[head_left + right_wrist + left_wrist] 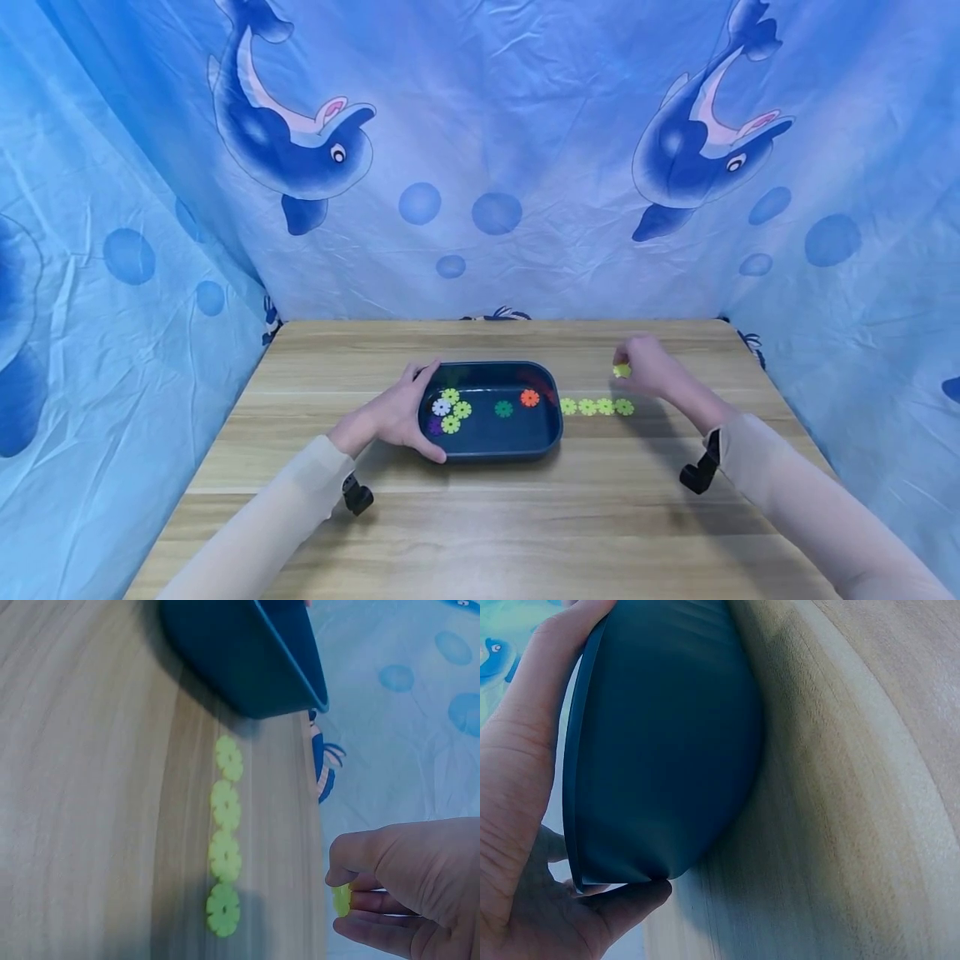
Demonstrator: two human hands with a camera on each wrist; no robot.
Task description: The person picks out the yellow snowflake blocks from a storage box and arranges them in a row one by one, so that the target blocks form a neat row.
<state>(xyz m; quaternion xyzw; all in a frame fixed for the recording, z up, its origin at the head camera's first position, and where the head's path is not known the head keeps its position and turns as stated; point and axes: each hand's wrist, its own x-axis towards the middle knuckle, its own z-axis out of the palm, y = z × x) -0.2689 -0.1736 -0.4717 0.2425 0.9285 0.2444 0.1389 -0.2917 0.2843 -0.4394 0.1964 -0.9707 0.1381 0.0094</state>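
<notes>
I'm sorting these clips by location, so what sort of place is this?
Probably a small curtained-off recording booth. Dolphin-print blue fabric hangs behind and at both sides of a wood-grain table, and the person wears a black wrist camera on each arm.

The right hand (420, 889) pinches a yellow disc (342, 901). On the wooden table (90, 787), four yellow-green flower-shaped discs (225, 843) lie in a close row from near the dark blue tub (232, 656), roughly following the table's edge beside the blue cloth (390, 765).
</notes>
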